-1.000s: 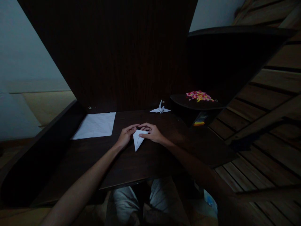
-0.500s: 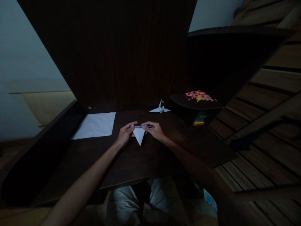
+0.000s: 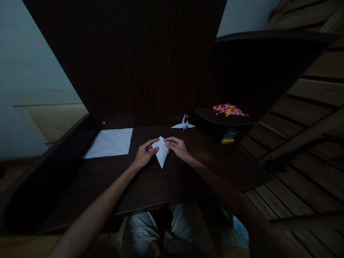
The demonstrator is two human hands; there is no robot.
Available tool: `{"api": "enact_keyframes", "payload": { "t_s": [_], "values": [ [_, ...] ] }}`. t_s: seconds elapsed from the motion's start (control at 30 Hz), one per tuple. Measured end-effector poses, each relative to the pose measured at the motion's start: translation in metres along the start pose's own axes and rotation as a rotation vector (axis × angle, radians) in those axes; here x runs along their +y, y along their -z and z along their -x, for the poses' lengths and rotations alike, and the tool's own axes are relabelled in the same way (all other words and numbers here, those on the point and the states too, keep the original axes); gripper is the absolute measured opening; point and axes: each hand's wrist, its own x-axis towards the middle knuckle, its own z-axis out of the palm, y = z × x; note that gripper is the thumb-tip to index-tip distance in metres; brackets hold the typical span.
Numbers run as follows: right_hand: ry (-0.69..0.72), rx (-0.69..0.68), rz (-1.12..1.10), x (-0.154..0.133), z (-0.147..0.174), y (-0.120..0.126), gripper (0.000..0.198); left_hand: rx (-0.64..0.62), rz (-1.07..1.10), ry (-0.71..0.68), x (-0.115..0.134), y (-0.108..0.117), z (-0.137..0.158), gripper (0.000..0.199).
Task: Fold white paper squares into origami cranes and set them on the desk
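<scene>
A folded white origami paper [image 3: 161, 152], kite-shaped with its long point toward me, is held between my two hands over the dark desk. My left hand [image 3: 144, 153] pinches its left corner, thumb on the top face. On the opposite corner, my right hand [image 3: 176, 147] grips with thumb and fingers. A short tip of the paper stands up past the fingers at the far end. Behind my right hand, a finished white paper crane [image 3: 184, 124] rests near the desk's back panel.
White paper sheets [image 3: 110, 142] lie at the desk's left. A corner shelf [image 3: 204, 114] on the right bears a heap of small pink, red and yellow pieces [image 3: 229, 109]. Beneath it sits a small yellow-edged item [image 3: 228, 141]. The desk [image 3: 150, 193] has a raised left side panel [image 3: 34, 172].
The far flap, folded down half a second ago, now points away from me, so the paper shows a kite shape instead of a triangle. Both hands keep their hold at the sides.
</scene>
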Motion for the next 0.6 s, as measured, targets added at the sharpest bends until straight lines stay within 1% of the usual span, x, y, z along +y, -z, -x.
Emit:
{"api": "enact_keyframes", "payload": {
  "t_s": [0.1, 0.17, 0.27, 0.4, 0.5, 0.6],
  "values": [
    [0.016, -0.004, 0.018, -0.0004, 0.0008, 0.0002, 0.034, 0.012, -0.008, 0.016, 0.0003, 0.0003, 0.0011, 0.063],
    [0.01, 0.006, 0.044, -0.0008, 0.0013, 0.0001, 0.037, 0.038, -0.05, 0.021, 0.0017, 0.0006, 0.0024, 0.065],
    [0.017, 0.03, 0.127, -0.003, 0.0027, 0.0001, 0.035, 0.094, -0.172, -0.014, 0.0055, 0.0008, 0.0043, 0.056],
    [0.09, 0.047, 0.271, -0.0072, 0.0056, -0.0003, 0.027, 0.125, -0.305, -0.078, 0.0094, 0.0006, 0.0052, 0.038],
    [0.159, 0.055, 0.363, -0.0093, 0.0072, -0.001, 0.021, 0.131, -0.315, -0.078, 0.0084, 0.0015, 0.0047, 0.033],
    [0.175, 0.046, 0.397, -0.0098, 0.0077, -0.0017, 0.017, 0.126, -0.281, -0.037, 0.006, 0.0036, 0.004, 0.033]
  ]
}}
